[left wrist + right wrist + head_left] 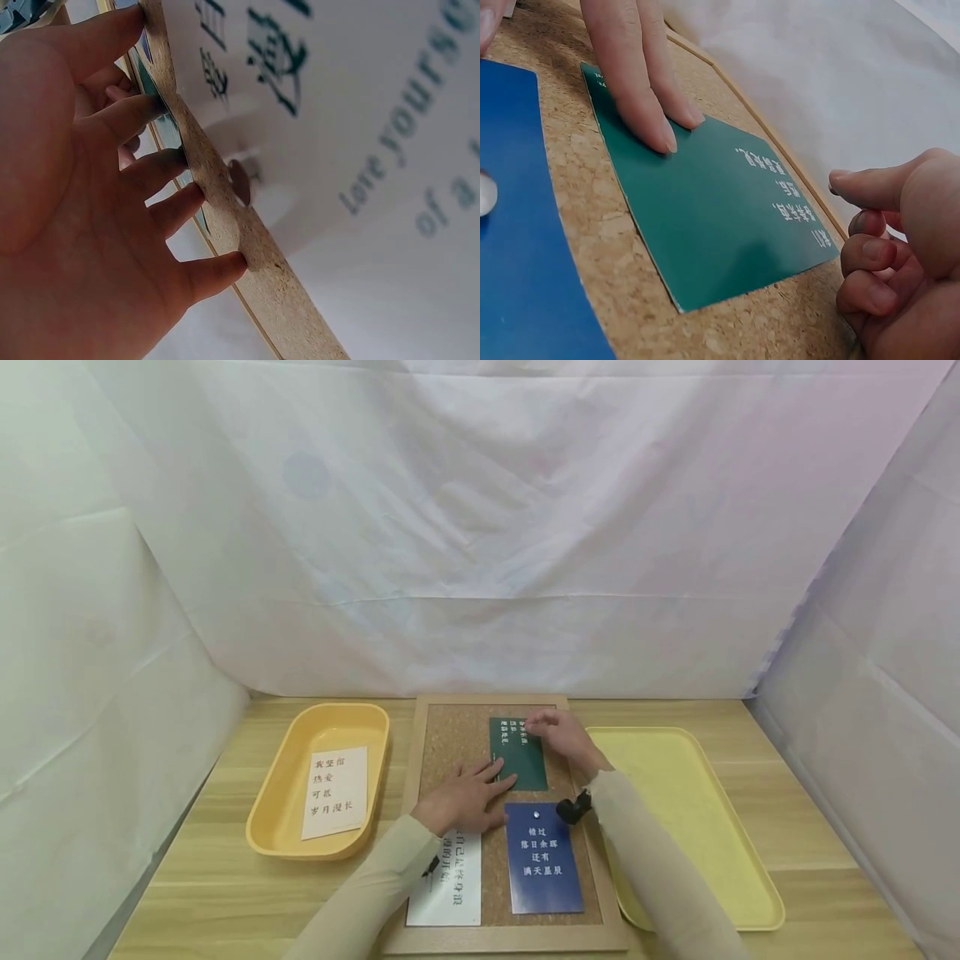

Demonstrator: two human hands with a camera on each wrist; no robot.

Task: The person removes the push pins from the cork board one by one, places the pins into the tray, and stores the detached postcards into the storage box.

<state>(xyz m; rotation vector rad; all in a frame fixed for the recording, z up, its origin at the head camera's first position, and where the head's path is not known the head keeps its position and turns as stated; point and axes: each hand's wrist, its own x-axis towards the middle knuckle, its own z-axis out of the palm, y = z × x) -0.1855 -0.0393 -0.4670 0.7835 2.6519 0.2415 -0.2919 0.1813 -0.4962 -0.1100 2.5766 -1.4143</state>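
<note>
A green card [712, 217] with white lettering lies on the cork board [459, 735]. My left hand [467, 800] lies over the board with its fingers spread and fairly straight, fingertips resting on the green card's near part. At the card's far end is my right hand [564, 737], its fingers curled in the right wrist view. A small dark spot shows at its foremost fingertip; I cannot tell whether it holds something. Nearer lies a blue card [545, 877] with a silver thumbtack [536, 815] at its top. A white card [457, 893], partly under my left hand, bears a thumbtack [240, 182].
An orange-yellow tray [264, 810] holding a white lettered card [336, 792] stands left of the board. To the right, a flat yellow tray [697, 835] sits close beside the board's wooden frame [517, 937]. White cloth [480, 543] hangs around the wooden table [825, 860].
</note>
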